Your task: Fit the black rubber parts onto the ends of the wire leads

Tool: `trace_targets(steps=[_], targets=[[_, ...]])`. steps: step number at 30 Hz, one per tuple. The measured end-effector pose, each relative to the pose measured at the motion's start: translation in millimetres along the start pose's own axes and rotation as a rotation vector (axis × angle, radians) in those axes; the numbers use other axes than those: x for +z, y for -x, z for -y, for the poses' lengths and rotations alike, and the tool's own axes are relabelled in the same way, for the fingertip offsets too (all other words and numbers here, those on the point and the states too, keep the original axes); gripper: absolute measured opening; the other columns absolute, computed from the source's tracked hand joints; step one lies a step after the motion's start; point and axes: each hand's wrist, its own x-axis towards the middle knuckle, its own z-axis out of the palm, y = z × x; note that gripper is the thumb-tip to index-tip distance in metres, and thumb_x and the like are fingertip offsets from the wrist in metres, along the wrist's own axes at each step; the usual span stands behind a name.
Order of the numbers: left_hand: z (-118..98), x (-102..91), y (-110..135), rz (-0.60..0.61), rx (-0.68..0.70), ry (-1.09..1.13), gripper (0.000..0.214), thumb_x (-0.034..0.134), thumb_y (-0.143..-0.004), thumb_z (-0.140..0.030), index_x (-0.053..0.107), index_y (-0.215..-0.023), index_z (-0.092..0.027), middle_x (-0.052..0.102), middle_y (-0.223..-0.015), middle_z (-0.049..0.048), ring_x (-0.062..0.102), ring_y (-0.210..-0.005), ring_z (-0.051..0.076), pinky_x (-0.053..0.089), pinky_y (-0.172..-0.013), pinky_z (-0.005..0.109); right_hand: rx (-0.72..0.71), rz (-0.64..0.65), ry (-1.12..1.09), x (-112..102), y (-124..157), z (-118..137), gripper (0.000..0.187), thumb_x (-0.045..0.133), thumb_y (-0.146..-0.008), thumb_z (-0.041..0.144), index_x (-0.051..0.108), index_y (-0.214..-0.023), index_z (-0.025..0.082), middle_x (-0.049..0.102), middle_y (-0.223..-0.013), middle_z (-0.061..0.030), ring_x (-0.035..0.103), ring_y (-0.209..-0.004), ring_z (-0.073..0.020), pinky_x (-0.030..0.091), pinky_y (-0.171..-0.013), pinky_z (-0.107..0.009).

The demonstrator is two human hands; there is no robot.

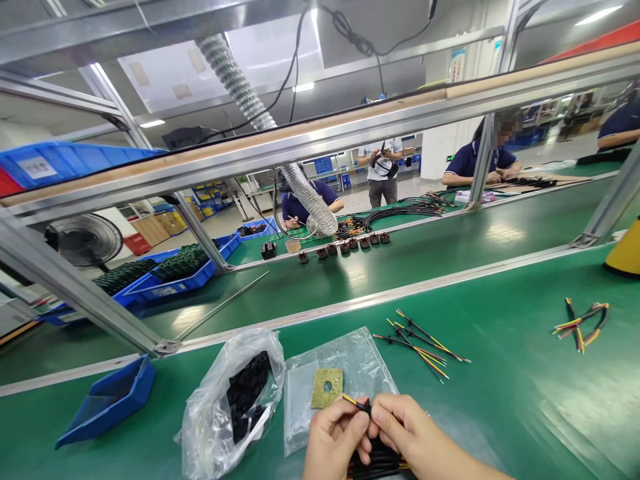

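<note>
My left hand (333, 440) and my right hand (407, 430) meet at the bottom middle of the view, over the green bench. Both are closed in a pinch on a small black connector (364, 405) with a yellow and red wire stub sticking out to the left. Under my hands lies a bundle of black wired pieces (377, 461). Just beyond my fingers a small yellowish square plate with a hole (327, 387) rests on a flat clear plastic bag (345, 377). An open clear bag of black plastic parts (240, 400) sits to the left.
Loose coloured wires (423, 341) lie ahead on the right, more wires (580, 321) farther right. A small blue bin (107, 400) sits at left. A metal frame post (75, 293) stands at left. Past a conveyor with small parts (345, 247), several people work at benches.
</note>
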Motion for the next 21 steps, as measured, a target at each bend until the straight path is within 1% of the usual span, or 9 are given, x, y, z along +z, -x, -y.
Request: trace_targets(steps=[4, 7, 8, 11, 13, 15, 16, 19, 21], targets=[[9, 1.6, 1, -0.006, 0.038, 0.006, 0.035, 0.085, -0.069, -0.046, 0.076, -0.076, -0.013, 0.064, -0.059, 0.0008, 0.058, -0.041, 0.008, 0.046, -0.037, 0.015, -0.061, 0.005, 0.12, 6, -1, -2, 0.051, 0.037, -0.096, 0.064, 0.048, -0.072, 0.021, 0.061, -0.069, -0.0026, 0.059, -0.065, -0.0172, 0.045, -0.065, -0.028], [17, 4.3, 2, 0.001, 0.023, 0.002, 0.047, 0.08, -0.071, -0.055, 0.074, -0.095, -0.015, 0.066, -0.067, 0.0026, 0.059, -0.045, 0.008, 0.043, -0.037, 0.014, -0.142, -0.024, 0.463, -11, -3, -6, 0.05, 0.03, -0.101, 0.054, 0.054, -0.071, 0.021, 0.065, -0.067, -0.0034, 0.061, -0.064, -0.0181, 0.046, -0.063, -0.028], [17, 4.5, 1, -0.015, 0.022, -0.015, 0.053, 0.079, -0.071, -0.056, 0.071, -0.104, -0.016, 0.067, -0.076, 0.0044, 0.061, -0.048, 0.009, 0.043, -0.037, 0.014, -0.184, -0.081, 0.633, -24, -5, -9, 0.049, 0.032, -0.102, 0.05, 0.057, -0.072, 0.021, 0.066, -0.069, -0.004, 0.063, -0.066, -0.0192, 0.047, -0.066, -0.029], [-4, -2.5, 1, -0.064, 0.037, -0.137, 0.059, 0.075, -0.076, -0.048, 0.057, -0.126, -0.021, 0.062, -0.104, 0.0084, 0.066, -0.061, 0.013, 0.046, -0.04, 0.017, -0.364, -0.491, 1.093, -78, -20, -17, 0.045, 0.036, -0.099, 0.052, 0.067, -0.093, 0.021, 0.072, -0.094, -0.0115, 0.068, -0.086, -0.0277, 0.05, -0.076, -0.037], [-34, -17.7, 3, -0.048, 0.063, -0.379, 0.044, 0.064, -0.084, -0.034, 0.054, -0.126, -0.022, 0.062, -0.109, 0.0088, 0.069, -0.072, 0.016, 0.051, -0.049, 0.021, -0.372, -0.602, 1.318, -113, -29, -18, 0.05, 0.031, -0.1, 0.05, 0.069, -0.096, 0.019, 0.07, -0.096, -0.0142, 0.068, -0.084, -0.0306, 0.051, -0.074, -0.042], [-66, -43.2, 2, -0.046, 0.152, -0.961, 0.022, 0.048, -0.091, -0.018, 0.066, -0.102, -0.02, 0.068, -0.101, 0.0065, 0.07, -0.083, 0.017, 0.054, -0.065, 0.024, -0.377, -0.629, 1.501, -132, -33, -12, 0.053, 0.027, -0.099, 0.044, 0.07, -0.1, 0.013, 0.068, -0.096, -0.0186, 0.066, -0.078, -0.0325, 0.052, -0.07, -0.047], [-80, -58.9, -1, -0.086, 0.191, -1.341, 0.025, 0.046, -0.091, -0.014, 0.069, -0.095, -0.023, 0.071, -0.096, 0.003, 0.069, -0.087, 0.018, 0.054, -0.073, 0.025, -0.385, -0.633, 1.549, -133, -33, -8, 0.052, 0.028, -0.099, 0.041, 0.07, -0.102, 0.011, 0.067, -0.097, -0.0203, 0.065, -0.077, -0.0328, 0.052, -0.07, -0.048], [-96, -106.9, -20, -0.235, 0.138, -1.643, 0.034, 0.04, -0.088, -0.005, 0.072, -0.098, -0.011, 0.071, -0.101, 0.0157, 0.066, -0.1, 0.034, 0.049, -0.088, 0.046, -0.423, -0.547, 1.468, -107, -24, 8, 0.042, 0.033, -0.099, 0.032, 0.069, -0.106, 0.011, 0.066, -0.102, -0.0195, 0.064, -0.087, -0.0303, 0.052, -0.078, -0.045], [-89, -129.5, -33, -0.304, 0.087, -1.787, 0.034, 0.044, -0.085, -0.004, 0.068, -0.11, -0.003, 0.069, -0.105, 0.0244, 0.063, -0.103, 0.041, 0.048, -0.086, 0.052, -0.39, -0.318, 1.306, -76, -15, 16, 0.036, 0.033, -0.101, 0.026, 0.068, -0.102, 0.016, 0.067, -0.1, -0.0133, 0.064, -0.093, -0.0247, 0.051, -0.085, -0.038]])
